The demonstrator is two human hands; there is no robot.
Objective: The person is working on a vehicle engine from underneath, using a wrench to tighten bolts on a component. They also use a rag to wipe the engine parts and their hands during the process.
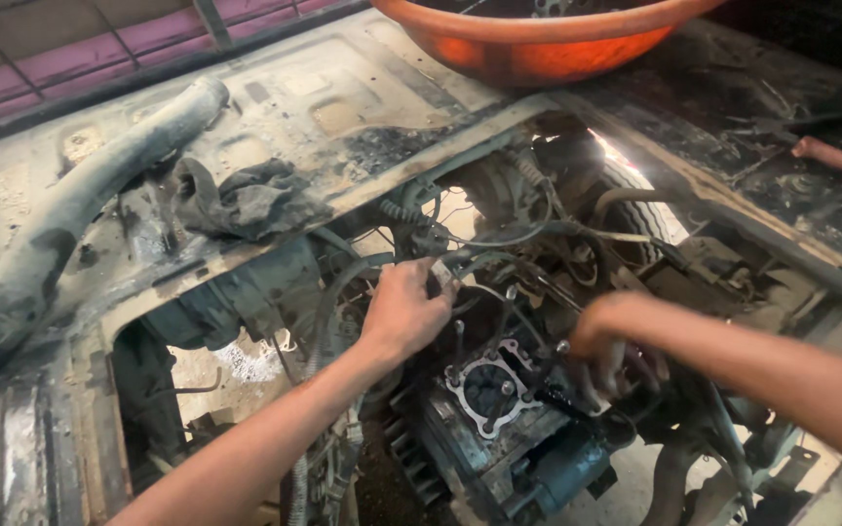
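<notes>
- Two hands of ours worked inside the engine bay.
- Our left hand (403, 312) closed its grip on a cable bundle (460, 268) above the open cylinder (488, 388).
- Our right hand (608, 343) sat beside the cylinder; we couldn't tell its grip.
- Nearby lay a dirty rag (246, 200) and an orange basin (538, 39).

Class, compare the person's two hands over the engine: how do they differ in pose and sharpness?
The left hand reaches higher, its grip closed around cables and hoses; the right hand sits lower beside the cylinder head. The left hand looks sharp; the right hand is motion-blurred. Both are bare and inside the engine bay.
</notes>
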